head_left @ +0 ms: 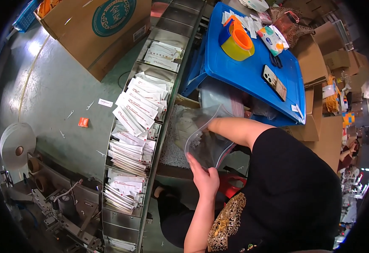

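Observation:
A clear zip bag (pixel 207 145) hangs open-mouthed in front of me, tilted to the left. My left hand (pixel 204 179) pinches its near rim between thumb and fingers. My right hand (pixel 205 127) reaches into the bag's mouth from the right, and the film blurs its fingers, so I cannot see whether they hold anything. Some small white pieces (pixel 196 140) show through the plastic near it. Beneath and left of the bag lies a heap of small white pieces (pixel 171 147) in a box partly hidden by the bag.
Left of the heap runs a metal conveyor (pixel 127 217) with compartments of white paper packets (pixel 136 105). A blue table (pixel 235 69) at upper right carries tape rolls (pixel 238 42), a tissue pack (pixel 272 41) and a phone (pixel 273 82). A large carton (pixel 77 31) stands at upper left.

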`<action>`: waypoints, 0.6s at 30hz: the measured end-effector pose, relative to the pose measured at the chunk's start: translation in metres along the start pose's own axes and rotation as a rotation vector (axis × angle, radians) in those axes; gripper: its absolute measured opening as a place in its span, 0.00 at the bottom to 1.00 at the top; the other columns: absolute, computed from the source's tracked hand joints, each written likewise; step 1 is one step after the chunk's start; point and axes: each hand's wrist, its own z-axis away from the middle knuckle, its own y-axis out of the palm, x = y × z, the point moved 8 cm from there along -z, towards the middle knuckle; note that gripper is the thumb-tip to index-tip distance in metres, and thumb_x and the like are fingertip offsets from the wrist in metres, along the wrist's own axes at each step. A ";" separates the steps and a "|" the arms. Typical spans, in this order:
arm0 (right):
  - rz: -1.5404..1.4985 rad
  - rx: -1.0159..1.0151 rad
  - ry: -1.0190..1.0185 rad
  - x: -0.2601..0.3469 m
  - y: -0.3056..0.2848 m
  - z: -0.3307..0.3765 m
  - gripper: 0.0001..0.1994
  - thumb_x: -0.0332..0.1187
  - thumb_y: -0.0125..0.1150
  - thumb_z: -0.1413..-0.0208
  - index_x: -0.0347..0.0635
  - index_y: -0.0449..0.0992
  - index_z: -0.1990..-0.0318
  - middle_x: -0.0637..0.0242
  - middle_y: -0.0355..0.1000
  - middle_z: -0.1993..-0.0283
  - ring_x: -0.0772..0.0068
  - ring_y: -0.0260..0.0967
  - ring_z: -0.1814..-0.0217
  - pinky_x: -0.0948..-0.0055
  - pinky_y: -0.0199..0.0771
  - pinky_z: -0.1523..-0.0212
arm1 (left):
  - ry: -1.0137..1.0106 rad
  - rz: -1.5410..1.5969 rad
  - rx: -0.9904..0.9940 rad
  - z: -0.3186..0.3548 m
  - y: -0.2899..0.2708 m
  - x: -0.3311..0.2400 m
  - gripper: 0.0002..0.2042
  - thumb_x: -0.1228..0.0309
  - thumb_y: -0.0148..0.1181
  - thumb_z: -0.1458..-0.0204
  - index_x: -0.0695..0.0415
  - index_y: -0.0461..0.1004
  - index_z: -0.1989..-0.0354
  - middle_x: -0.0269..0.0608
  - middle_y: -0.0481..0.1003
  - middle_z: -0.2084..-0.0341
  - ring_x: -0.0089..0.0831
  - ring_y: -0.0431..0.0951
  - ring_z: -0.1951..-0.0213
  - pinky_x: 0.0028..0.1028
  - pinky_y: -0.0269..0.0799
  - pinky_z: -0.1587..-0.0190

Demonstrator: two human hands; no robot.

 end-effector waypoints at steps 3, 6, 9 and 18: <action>-0.071 -0.129 -0.005 0.000 0.052 -0.032 0.14 0.36 0.47 0.49 0.41 0.75 0.60 0.57 0.71 0.56 0.59 0.67 0.53 0.69 0.66 0.53 | 0.015 -0.055 -0.014 0.002 -0.005 0.002 0.37 0.77 0.47 0.60 0.66 0.38 0.38 0.60 0.44 0.38 0.50 0.51 0.39 0.30 0.64 0.50; -0.126 -0.248 0.041 -0.027 0.111 -0.029 0.13 0.35 0.49 0.52 0.39 0.76 0.63 0.55 0.72 0.59 0.56 0.68 0.56 0.66 0.67 0.54 | 0.045 -0.044 0.017 0.000 0.011 0.003 0.37 0.78 0.47 0.60 0.66 0.38 0.38 0.60 0.44 0.39 0.50 0.51 0.39 0.30 0.64 0.50; -0.139 -0.387 0.113 -0.071 0.137 -0.016 0.12 0.34 0.51 0.54 0.37 0.76 0.65 0.53 0.72 0.62 0.53 0.69 0.58 0.63 0.68 0.55 | 0.127 -0.007 0.057 0.003 0.019 -0.022 0.37 0.78 0.47 0.60 0.66 0.38 0.38 0.61 0.45 0.39 0.51 0.51 0.39 0.30 0.65 0.51; -0.345 -0.325 -0.077 -0.014 0.003 0.013 0.10 0.33 0.52 0.56 0.36 0.78 0.74 0.51 0.73 0.68 0.54 0.70 0.61 0.64 0.69 0.58 | -0.040 0.088 0.096 0.016 -0.001 -0.018 0.38 0.79 0.46 0.61 0.63 0.39 0.37 0.58 0.46 0.39 0.47 0.56 0.40 0.31 0.64 0.51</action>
